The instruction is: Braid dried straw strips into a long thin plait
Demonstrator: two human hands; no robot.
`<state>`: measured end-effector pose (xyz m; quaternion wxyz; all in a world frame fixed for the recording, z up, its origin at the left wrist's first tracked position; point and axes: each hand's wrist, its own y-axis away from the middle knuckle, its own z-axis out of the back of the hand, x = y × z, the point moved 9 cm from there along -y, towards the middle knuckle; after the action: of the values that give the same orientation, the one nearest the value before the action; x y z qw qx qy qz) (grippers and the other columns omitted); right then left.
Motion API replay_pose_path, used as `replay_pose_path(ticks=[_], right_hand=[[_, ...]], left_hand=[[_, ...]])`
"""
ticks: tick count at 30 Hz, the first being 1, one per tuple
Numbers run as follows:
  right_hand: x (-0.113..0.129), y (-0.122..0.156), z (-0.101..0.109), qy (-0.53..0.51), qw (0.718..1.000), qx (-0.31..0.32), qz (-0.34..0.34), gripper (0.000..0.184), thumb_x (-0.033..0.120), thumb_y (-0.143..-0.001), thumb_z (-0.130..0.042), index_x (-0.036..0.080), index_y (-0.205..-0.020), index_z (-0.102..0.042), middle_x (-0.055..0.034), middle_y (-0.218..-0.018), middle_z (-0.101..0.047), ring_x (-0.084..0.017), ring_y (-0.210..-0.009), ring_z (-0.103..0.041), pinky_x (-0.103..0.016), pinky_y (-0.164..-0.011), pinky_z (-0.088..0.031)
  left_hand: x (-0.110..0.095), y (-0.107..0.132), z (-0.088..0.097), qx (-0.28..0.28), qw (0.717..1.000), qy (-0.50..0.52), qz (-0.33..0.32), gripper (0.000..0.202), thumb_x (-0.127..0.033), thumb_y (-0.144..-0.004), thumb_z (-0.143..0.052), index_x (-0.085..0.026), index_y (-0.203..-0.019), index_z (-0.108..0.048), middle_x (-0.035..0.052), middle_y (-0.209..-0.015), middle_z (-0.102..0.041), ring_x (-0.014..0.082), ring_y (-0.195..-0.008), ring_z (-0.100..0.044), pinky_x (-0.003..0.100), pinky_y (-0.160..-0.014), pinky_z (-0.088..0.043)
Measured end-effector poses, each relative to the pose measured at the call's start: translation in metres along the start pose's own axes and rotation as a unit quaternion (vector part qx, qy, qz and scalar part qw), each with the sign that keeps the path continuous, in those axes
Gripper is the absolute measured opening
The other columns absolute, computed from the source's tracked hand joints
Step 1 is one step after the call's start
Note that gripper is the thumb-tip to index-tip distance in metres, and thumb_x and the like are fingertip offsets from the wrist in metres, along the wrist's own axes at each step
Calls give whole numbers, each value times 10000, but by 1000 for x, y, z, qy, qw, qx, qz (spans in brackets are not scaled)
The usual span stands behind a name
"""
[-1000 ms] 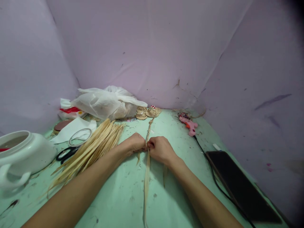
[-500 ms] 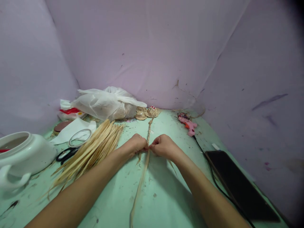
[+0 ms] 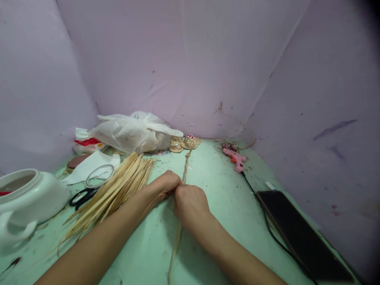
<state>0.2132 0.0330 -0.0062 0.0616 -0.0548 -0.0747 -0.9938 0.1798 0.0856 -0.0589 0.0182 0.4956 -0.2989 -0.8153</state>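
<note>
A thin braid [image 3: 186,168] of pale dried fibre runs from the back of the table towards me. Its far end reaches small woven straw pieces [image 3: 190,143], one with a red and white bit on top. At the braid's near end my left hand [image 3: 168,183] is closed, pinching the strands. My right hand [image 3: 191,204] is closed on them too, knuckles up, touching the left; its fingertips are hidden. A loose flat strand [image 3: 175,253] trails from beneath the hands down the table.
Left of my arms lie a bundle of dried strips [image 3: 118,190], black-handled scissors [image 3: 83,198], a tape roll [image 3: 99,176] and a white pot [image 3: 32,198]. A plastic bag [image 3: 133,132] sits behind. At right are a pink glue gun [image 3: 236,158], its cord and a dark tablet [image 3: 303,233].
My right hand has moved left and nearer to me, turning its knuckles up and crossing over the strands. The left hand shifts only slightly. The loose strand's lower end has swung right.
</note>
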Motion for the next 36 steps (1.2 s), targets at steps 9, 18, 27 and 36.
replay_pose_path(ticks=[9,18,27,36], right_hand=[[-83,-20,21,-302,944,-76,-107,145,188,-678,-501,121,-655,-627,-58,-596,-598,-118,-554,-520,-207,-495,-329],[-47,-22,-44,-694,682,165,-161,177,11,-734,-374,110,-621,-467,20,-467,-439,-35,-350,-363,-155,-366,-318],[-67,-28,-50,-617,768,89,-150,204,126,-706,-465,107,-506,-498,40,-380,-390,-17,-304,-205,-172,-310,-121],[-76,-38,-56,-543,830,6,-126,123,191,-621,-538,108,-556,-601,23,-434,-494,-23,-337,-256,-184,-344,-178]], left_hand=[[-14,10,-4,49,998,-16,-48,140,-112,-561,-461,-151,-443,-398,-73,-293,-234,37,-302,-171,201,-338,-96],[-9,-1,-7,59,995,-39,-74,95,-152,-590,-458,-148,-495,-463,-70,-290,-273,45,-277,-173,202,-316,-98],[-7,-2,-6,84,987,-99,-96,72,-164,-585,-471,-142,-518,-486,-75,-329,-240,44,-328,-154,219,-365,-89],[-10,4,14,116,974,-178,-79,145,-244,-594,-531,-112,-603,-592,-8,-425,-495,49,-337,-266,206,-362,-179]])
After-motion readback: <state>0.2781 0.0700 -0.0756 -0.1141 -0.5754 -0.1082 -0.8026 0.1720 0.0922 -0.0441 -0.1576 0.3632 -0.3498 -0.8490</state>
